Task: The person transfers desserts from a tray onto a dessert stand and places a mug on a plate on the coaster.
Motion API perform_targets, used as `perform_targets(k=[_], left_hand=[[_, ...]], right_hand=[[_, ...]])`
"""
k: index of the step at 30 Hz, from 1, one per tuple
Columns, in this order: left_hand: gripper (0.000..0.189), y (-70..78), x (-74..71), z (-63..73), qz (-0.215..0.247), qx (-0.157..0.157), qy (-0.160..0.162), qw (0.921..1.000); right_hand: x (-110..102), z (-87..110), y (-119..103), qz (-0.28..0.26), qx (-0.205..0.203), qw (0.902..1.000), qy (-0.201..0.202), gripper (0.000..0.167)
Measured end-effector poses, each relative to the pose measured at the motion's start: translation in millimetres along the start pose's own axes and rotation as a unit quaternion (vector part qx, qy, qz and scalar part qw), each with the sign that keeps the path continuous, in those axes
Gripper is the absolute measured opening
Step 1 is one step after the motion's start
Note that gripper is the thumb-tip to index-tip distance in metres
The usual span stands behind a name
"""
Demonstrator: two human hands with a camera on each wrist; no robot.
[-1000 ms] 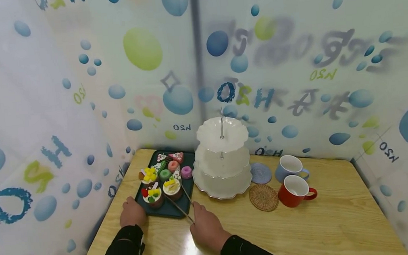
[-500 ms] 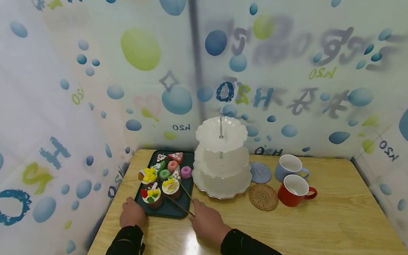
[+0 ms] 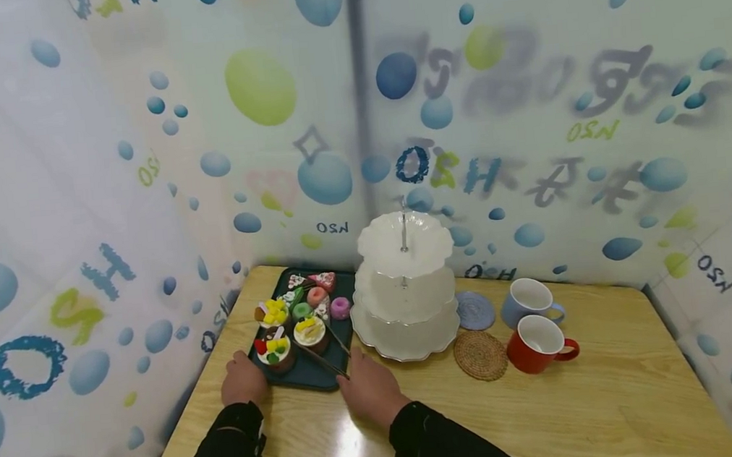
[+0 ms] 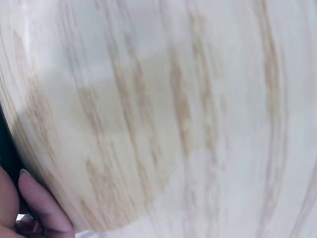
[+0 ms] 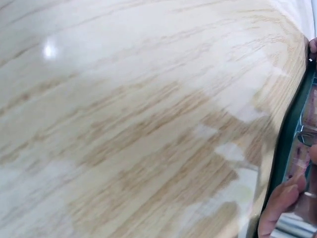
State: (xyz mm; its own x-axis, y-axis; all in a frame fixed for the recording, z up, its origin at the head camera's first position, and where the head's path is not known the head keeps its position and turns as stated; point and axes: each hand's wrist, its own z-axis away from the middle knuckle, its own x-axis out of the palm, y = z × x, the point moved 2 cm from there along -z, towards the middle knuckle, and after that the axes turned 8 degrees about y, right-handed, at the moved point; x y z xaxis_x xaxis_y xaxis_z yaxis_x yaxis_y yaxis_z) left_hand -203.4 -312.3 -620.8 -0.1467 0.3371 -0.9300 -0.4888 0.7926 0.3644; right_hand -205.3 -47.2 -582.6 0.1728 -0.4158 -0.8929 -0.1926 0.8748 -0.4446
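In the head view, my left hand (image 3: 243, 381) grips the front left corner of a dark green tray (image 3: 304, 379). My right hand (image 3: 372, 391) holds a pair of metal tongs (image 3: 325, 363) over the tray's front right part. The tongs' arms are spread, one on each side of a toy cupcake with yellow topping (image 3: 310, 333). Beside it stands a fruit-topped cupcake (image 3: 275, 352), with another yellow-topped cupcake (image 3: 274, 313) behind. Small donuts, one of them purple (image 3: 341, 307), and cake slices lie farther back. In the left wrist view, fingertips (image 4: 42, 201) show at the tray's edge.
A white three-tier stand (image 3: 408, 337) rises just right of the tray. Farther right lie a blue coaster (image 3: 475, 310) and a woven brown coaster (image 3: 481, 355), beside a blue mug (image 3: 521, 305) and a red mug (image 3: 533, 350). Patterned curtains (image 3: 493, 116) enclose the wooden table (image 3: 552, 415).
The right hand has edged slightly forward and left with the tongs, which reach a little farther along the cupcake's sides. My left hand stays on the tray's corner. The head view has shifted slightly.
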Motion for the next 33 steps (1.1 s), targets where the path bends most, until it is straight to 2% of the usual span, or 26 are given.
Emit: perform_targets(k=[5, 10, 16, 22, 26, 33], left_hand=[[0.034, 2.1, -0.6, 0.5, 0.0, 0.009, 0.005, 1.0], [0.034, 4.7, -6.5, 3.1, -0.005, 0.01, 0.009, 0.9999], [0.033, 1.4, -9.2, 2.7, -0.011, -0.008, 0.01, 0.9999], [0.033, -4.5, -7.4, -0.6, -0.008, -0.02, 0.012, 0.9997], [0.031, -2.4, -9.7, 2.5, -0.006, -0.01, 0.011, 0.9999], [0.034, 4.1, -7.2, 2.4, -0.009, 0.004, 0.005, 0.9999]], right_hand=[[2.7, -0.2, 0.8, 0.017, -0.013, 0.9997, 0.01, 0.054], [2.8, 5.0, 0.0, 0.011, -0.026, 0.9995, 0.017, 0.053], [6.9, 8.5, 1.4, 0.018, -0.047, 0.9978, 0.043, 0.045], [6.0, 6.2, 1.6, 0.018, -0.039, 0.9984, 0.037, 0.049], [3.8, 1.9, 1.0, 0.002, -0.023, 0.9995, 0.021, 0.054], [-4.6, -7.7, 1.7, -0.008, -0.026, 0.999, 0.035, 0.055]])
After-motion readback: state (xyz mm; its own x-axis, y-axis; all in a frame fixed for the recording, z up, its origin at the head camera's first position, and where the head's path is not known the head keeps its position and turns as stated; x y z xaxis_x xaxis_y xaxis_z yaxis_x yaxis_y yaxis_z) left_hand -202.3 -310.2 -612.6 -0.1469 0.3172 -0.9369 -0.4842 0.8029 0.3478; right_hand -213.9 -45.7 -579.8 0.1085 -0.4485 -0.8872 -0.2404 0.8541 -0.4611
